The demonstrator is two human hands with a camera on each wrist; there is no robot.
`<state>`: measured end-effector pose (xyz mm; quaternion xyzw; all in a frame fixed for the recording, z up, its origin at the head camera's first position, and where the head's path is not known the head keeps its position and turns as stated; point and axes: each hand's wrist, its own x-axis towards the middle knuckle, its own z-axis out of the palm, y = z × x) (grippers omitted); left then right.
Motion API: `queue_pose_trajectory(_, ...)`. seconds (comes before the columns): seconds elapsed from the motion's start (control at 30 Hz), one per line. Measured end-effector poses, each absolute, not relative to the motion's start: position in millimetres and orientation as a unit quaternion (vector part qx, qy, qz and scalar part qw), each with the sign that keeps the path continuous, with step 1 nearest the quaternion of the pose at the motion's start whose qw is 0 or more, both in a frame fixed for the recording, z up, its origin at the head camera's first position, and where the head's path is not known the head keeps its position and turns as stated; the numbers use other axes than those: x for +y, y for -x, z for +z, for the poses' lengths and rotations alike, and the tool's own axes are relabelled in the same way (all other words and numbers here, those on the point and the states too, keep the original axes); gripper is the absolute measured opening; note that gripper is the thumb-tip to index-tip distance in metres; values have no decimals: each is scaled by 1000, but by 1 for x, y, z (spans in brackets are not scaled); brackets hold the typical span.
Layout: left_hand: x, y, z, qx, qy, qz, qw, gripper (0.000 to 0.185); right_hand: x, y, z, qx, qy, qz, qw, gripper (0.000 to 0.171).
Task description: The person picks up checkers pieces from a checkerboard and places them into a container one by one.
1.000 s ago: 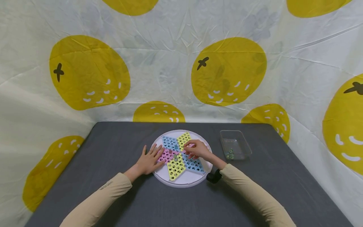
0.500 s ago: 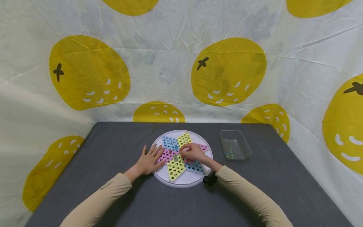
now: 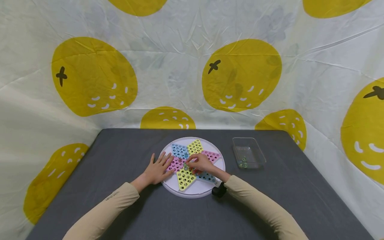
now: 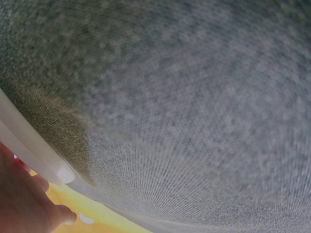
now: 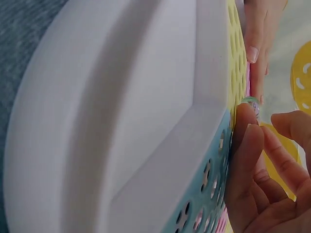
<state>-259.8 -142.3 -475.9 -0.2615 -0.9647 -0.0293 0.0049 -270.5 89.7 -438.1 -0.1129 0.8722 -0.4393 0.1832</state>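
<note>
A round white board [image 3: 198, 192] carries a star of blue, yellow and pink holed panels, with a few glass marbles in holes near its centre. My left hand [image 3: 159, 168] lies flat, fingers straight, on the board's left edge and pink panel. My right hand [image 3: 196, 163] hovers over the centre, its thumb and fingers pinching a small glass marble [image 5: 251, 103] just above the yellow panel. In the right wrist view the white board [image 5: 121, 121] fills the frame, with my left hand's fingertips [image 5: 253, 46] at the top. The left wrist view shows only the grey cloth and the board's rim [image 4: 29, 145].
A clear plastic box [image 3: 252, 161] with a few marbles stands on the grey table [image 3: 120, 150] to the right of the board. A wrist camera [image 3: 218, 191] sits under my right forearm. Fruit-print cloth walls close in the back and both sides.
My right hand has moved left from the pink right-hand panel to the board's centre, with its fingers still pinched. My left hand has stayed put.
</note>
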Motion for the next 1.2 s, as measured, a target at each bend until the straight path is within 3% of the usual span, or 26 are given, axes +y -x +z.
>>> queue_pose_trajectory(1.2, -140, 256, -470, -964, 263, -27, -6, 63, 83, 278, -442, 878, 136, -414, 198, 17)
